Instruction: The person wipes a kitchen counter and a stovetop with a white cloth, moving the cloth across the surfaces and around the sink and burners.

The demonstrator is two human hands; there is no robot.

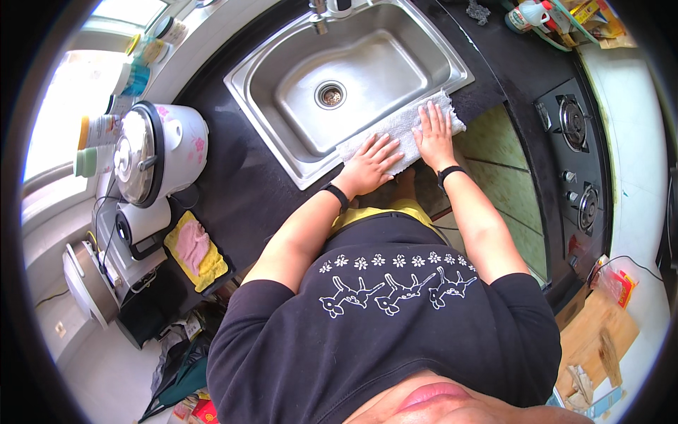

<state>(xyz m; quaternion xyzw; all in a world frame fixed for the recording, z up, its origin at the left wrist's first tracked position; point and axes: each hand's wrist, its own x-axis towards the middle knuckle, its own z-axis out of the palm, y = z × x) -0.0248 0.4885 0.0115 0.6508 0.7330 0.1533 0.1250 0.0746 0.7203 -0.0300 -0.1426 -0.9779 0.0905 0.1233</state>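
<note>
A light grey cloth (408, 135) lies spread along the near edge of the stainless steel sink (349, 74). My left hand (372, 164) rests palm down on the cloth's left part, fingers apart. On its right part my right hand (435, 135) lies flat, its fingers slightly spread. Which of the cloth's edges hang over the counter front cannot be told. Inside the sink, the drain strainer (331, 95) shows reddish-brown bits. The faucet (318, 18) stands at the far rim.
On the left are a rice cooker (183, 143), a white appliance (145, 220) and pink and yellow cloths (193, 249). Jars (100, 131) line the windowsill. A gas stove (574, 164) is at the right; a white bottle with a red cap (529, 15) stands far right.
</note>
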